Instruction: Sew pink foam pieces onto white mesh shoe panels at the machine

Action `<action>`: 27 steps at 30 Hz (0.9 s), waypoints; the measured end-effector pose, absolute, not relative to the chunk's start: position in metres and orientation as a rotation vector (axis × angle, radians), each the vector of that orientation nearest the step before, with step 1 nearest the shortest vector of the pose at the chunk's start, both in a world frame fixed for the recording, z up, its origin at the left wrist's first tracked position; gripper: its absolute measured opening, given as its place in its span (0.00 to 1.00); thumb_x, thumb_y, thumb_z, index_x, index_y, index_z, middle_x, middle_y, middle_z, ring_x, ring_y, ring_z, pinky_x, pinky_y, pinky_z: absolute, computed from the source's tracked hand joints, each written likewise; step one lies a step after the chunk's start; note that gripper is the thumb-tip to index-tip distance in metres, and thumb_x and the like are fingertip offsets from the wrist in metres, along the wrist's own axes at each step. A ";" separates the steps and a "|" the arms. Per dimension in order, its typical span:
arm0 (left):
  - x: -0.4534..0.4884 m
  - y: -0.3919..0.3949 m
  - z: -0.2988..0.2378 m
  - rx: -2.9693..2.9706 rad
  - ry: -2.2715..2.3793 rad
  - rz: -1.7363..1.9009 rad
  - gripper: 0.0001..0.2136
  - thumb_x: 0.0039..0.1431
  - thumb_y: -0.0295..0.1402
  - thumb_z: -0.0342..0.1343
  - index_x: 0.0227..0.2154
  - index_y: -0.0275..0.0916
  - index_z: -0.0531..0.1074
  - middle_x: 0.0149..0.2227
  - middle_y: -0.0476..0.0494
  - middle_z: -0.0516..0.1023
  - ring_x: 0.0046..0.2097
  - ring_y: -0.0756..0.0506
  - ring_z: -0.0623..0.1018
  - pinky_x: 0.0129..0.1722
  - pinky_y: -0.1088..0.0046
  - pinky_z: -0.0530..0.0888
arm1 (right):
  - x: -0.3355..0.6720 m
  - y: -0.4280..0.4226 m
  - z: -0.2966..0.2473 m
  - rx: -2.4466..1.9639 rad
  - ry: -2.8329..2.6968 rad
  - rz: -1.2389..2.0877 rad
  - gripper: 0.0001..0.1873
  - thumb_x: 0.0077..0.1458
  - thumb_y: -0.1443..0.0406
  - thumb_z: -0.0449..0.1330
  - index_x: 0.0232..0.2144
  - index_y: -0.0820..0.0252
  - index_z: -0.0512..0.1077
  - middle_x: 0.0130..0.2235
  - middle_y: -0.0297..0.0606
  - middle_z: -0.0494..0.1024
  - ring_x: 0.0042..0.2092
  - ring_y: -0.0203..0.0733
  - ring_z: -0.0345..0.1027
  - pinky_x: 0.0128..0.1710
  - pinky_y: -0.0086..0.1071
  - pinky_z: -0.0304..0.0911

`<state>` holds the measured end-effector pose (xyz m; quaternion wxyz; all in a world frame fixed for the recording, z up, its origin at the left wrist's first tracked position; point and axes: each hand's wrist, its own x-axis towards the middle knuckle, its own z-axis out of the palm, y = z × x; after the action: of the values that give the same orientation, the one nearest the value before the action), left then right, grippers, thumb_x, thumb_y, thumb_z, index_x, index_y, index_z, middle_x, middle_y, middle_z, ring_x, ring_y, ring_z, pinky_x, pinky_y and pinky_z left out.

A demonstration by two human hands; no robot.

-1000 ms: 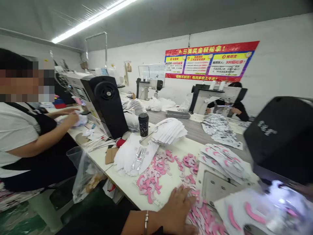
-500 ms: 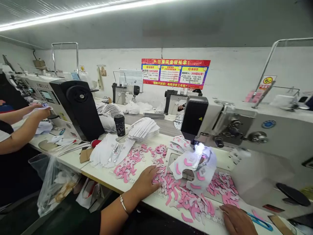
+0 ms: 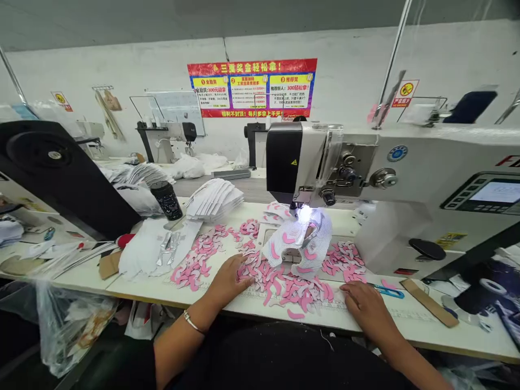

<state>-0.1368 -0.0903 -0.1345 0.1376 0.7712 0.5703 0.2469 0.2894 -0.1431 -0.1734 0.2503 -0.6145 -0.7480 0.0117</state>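
Pink bits [image 3: 284,290] still lie loose by the open left hand [image 3: 228,281] and right hand [image 3: 366,307] (both empty), with one white piece [image 3: 298,244] under the sewing machine [image 3: 284,162].

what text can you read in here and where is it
"三重奖金轻松拿!" across the top of the red poster
"推荐新人: 300轻松拿!" on its right yellow panel
"福利不封顶! 每月多拿上千元" along its bottom edge
"FI", cut off, on the sewing machine
The poster's small print and the yellow wall sign are too small to read

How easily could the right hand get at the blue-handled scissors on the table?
Quite easily, it seems: the right hand lies close beside the blue-handled scissors, and nothing appears to stand between them; the pink pieces lie on its other side.
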 end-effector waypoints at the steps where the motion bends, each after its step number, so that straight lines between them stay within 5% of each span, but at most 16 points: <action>1: -0.137 -0.091 -0.135 2.221 1.655 0.714 0.32 0.56 0.51 0.58 0.60 0.41 0.64 0.64 0.36 0.64 0.65 0.36 0.63 0.64 0.53 0.61 | 0.290 -0.142 -0.172 -1.677 -2.033 0.054 0.16 0.61 0.60 0.49 0.40 0.55 0.76 0.44 0.40 0.79 0.49 0.49 0.71 0.52 0.48 0.64; 16: -0.135 -0.090 -0.130 2.122 1.677 0.639 0.32 0.57 0.54 0.56 0.60 0.41 0.64 0.65 0.37 0.63 0.65 0.37 0.64 0.63 0.56 0.64 | 0.295 -0.116 -0.159 -1.755 -1.897 0.371 0.19 0.59 0.52 0.51 0.39 0.51 0.77 0.43 0.38 0.80 0.47 0.50 0.74 0.46 0.42 0.71; 21: -0.139 -0.092 -0.125 2.117 1.854 0.764 0.21 0.62 0.46 0.53 0.55 0.44 0.69 0.58 0.44 0.71 0.59 0.42 0.71 0.58 0.64 0.69 | 0.301 -0.115 -0.158 -1.796 -1.891 0.376 0.21 0.56 0.49 0.51 0.38 0.49 0.78 0.43 0.38 0.81 0.44 0.52 0.75 0.43 0.44 0.72; 27: -0.190 -0.097 -0.114 1.964 2.366 0.713 0.15 0.63 0.39 0.50 0.47 0.38 0.74 0.45 0.38 0.76 0.52 0.36 0.73 0.56 0.54 0.66 | 0.308 -0.114 -0.167 -1.837 -1.825 0.377 0.23 0.53 0.46 0.51 0.39 0.49 0.78 0.44 0.37 0.81 0.46 0.55 0.75 0.43 0.47 0.71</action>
<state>-0.1899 -0.0966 -0.1145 -0.0075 0.6221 0.7496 0.2260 0.3078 -0.1142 -0.1670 0.2594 -0.6778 -0.6737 0.1392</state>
